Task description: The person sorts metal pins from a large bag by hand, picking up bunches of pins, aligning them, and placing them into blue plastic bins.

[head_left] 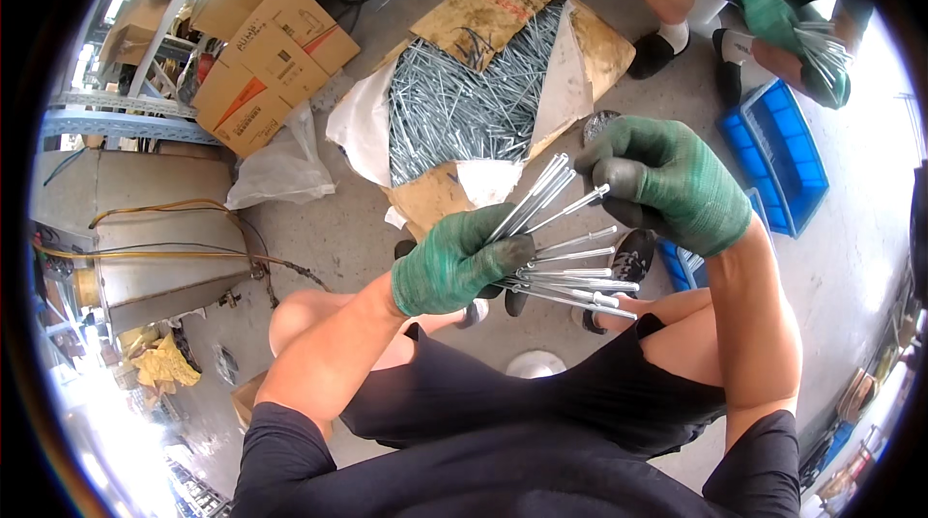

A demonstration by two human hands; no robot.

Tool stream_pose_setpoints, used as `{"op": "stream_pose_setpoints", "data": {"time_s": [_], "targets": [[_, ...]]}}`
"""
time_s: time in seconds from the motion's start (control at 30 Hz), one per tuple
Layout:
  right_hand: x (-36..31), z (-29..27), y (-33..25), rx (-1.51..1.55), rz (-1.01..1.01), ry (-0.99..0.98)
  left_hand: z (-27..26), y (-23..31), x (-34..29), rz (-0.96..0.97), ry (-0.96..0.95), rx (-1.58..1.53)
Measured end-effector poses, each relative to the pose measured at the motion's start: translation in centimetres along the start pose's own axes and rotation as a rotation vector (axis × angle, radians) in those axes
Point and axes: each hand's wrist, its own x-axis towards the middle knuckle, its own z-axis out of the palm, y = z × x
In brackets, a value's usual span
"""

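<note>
My left hand (464, 257), in a green glove with dark grey fingers, is closed round a bundle of long, thin silvery metal pins (580, 273). Their thicker ends fan out to the right. Just above and right of the fan is my gloved right hand (672, 185). Its fingers are curled toward the thumb, close to the end of one pin; whether anything is pinched there cannot be made out. Beyond both hands, a torn-open carton (604, 40) with a white liner holds a heap of loose pins (464, 98) of the same sort.
Blue plastic bins (807, 185) stand at the right. Opposite, another person's gloved hand (768, 11) holds a similar bundle. Cardboard boxes (275, 69) and a clear plastic bag (280, 175) are at the left, above a metal cabinet (159, 276) with hoses.
</note>
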Motion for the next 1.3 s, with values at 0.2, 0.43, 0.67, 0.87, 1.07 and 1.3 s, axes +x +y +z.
{"op": "stream_pose_setpoints", "data": {"time_s": [0.2, 0.43, 0.67, 0.87, 1.07, 1.3], "targets": [[-0.5, 1.1, -0.8, 0.058, -0.023, 0.028, 0.0, 0.7, 0.0, -0.097, -0.010, -0.054], [-0.1, 1.4, -0.8, 0.045, 0.001, 0.081, 0.1, 0.8, -0.1, -0.161, -0.065, -0.118], [-0.4, 1.4, -0.8, 0.018, 0.041, -0.001, 0.4, 1.0, 0.3, -0.199, -0.108, -0.172], [-0.2, 1.3, -0.1, 0.083, 0.048, -0.025, 0.2, 0.4, 0.6, -0.098, -0.119, -0.123], [0.0, 2.0, 0.4, 0.199, 0.118, -0.012, 0.0, -1.1, 0.5, 0.021, -0.042, 0.039], [0.2, 1.1, 0.8, 0.027, 0.011, 0.019, 0.2, -0.4, 0.1, 0.180, 0.007, 0.213]]}}
